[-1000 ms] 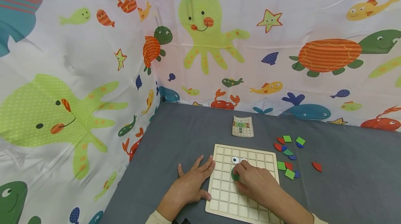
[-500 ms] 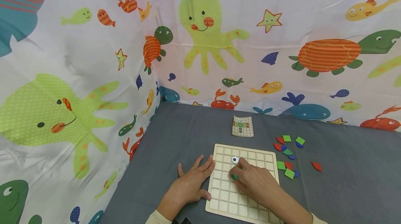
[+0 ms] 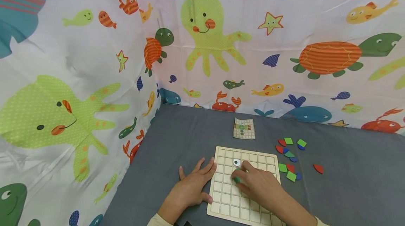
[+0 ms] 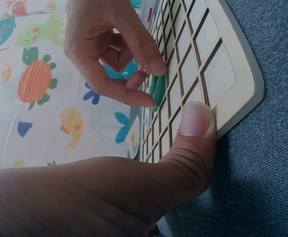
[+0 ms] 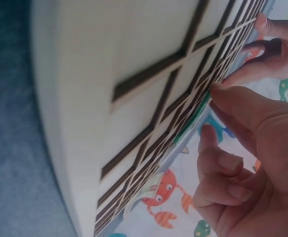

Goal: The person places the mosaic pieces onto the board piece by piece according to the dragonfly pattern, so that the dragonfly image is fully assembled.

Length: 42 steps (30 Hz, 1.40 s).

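A square wooden grid board lies on the grey cloth. Spread along its left edge, my left hand touches the rim with its fingertips and thumb. My right hand reaches over the middle of the board and pinches a green piece between thumb and finger. In the left wrist view that green piece lies at the grid surface; its full outline is hidden by the fingers. A round white eye piece sits in a cell just above.
Behind the board lies a small pattern card. To its right are loose red, blue and green pieces, among them a green square and a lone red quarter-round. A printed curtain stands at the back and left.
The right hand's fingers have shifted slightly left over the green piece and now cover the second eye piece, which was partly visible. The left hand stays at the board's edge.
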{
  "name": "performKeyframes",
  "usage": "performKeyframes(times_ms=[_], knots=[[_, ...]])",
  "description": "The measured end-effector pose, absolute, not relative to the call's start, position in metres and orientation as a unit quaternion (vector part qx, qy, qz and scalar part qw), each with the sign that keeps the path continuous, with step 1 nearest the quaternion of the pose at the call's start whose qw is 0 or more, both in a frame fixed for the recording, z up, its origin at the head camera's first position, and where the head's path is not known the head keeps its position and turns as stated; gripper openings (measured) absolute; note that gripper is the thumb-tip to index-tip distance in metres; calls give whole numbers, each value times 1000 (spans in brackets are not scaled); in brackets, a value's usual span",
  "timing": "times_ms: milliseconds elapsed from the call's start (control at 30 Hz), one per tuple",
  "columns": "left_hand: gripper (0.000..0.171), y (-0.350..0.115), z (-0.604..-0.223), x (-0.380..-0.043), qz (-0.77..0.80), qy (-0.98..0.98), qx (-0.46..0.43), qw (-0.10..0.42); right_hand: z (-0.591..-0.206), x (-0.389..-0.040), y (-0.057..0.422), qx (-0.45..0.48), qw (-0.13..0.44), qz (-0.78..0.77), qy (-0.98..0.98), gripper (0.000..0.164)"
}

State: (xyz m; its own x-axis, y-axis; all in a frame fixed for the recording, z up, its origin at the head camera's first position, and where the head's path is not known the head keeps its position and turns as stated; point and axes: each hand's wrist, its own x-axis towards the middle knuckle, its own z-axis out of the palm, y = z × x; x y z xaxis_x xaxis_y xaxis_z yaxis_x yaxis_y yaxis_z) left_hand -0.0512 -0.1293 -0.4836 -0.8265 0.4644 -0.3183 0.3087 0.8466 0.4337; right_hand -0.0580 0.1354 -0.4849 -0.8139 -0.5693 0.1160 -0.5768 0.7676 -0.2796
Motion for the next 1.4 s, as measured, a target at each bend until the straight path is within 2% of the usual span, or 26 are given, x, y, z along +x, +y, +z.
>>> performKeyframes(times_ms=[267,500,733,1033,1400], knots=[[113,-129,-483,-50,187,939,211,196,-478,-59,148,281,-4,180,-943,26],[112,-129,-481,-50,195,937,214,197,-471,-61,171,265,-6,212,-941,22],[112,-129,-482,-51,191,936,210,209,-463,-63,196,218,-8,203,-955,19],[112,-130,-481,-51,197,934,208,211,-456,-71,230,150,15,186,-971,23],[111,-131,-480,-50,190,935,211,210,-454,-84,270,72,-1,185,-980,30]])
